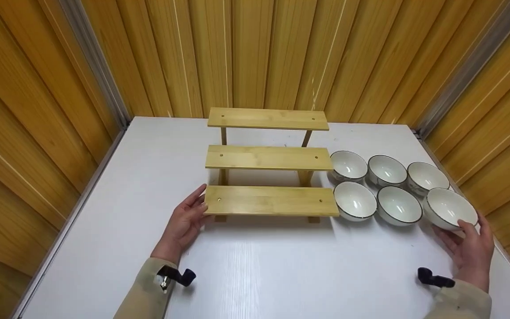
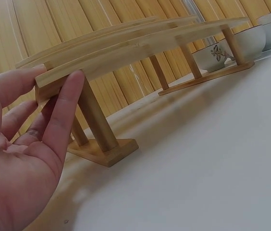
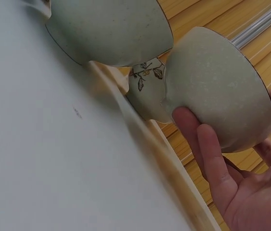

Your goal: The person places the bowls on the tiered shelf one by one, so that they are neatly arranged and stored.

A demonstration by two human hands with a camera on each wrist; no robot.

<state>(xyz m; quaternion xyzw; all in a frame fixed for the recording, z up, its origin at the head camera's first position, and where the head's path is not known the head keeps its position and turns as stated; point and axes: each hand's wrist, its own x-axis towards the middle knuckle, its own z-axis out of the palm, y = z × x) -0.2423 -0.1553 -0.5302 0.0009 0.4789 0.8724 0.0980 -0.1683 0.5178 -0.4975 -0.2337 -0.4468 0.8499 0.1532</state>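
A three-tier bamboo stand (image 1: 272, 200) is on the white table. At the left end of its lowest board, my left hand (image 1: 188, 221) pinches the wood between thumb and fingers; the left wrist view shows this hand (image 2: 34, 125) beside a round leg. My right hand (image 1: 472, 246) holds a white dark-rimmed bowl (image 1: 450, 206), thumb at the rim and fingers beneath. In the right wrist view this bowl (image 3: 217, 86) is tilted and raised off the table. Beside it sit more bowls of the same kind, the nearest being a front-row bowl (image 1: 399, 204).
Several bowls stand in two rows right of the stand, the leftmost back bowl (image 1: 348, 165) close against its middle board. Wood-patterned walls (image 1: 255, 57) enclose the white table (image 1: 255, 266) at the back and both sides.
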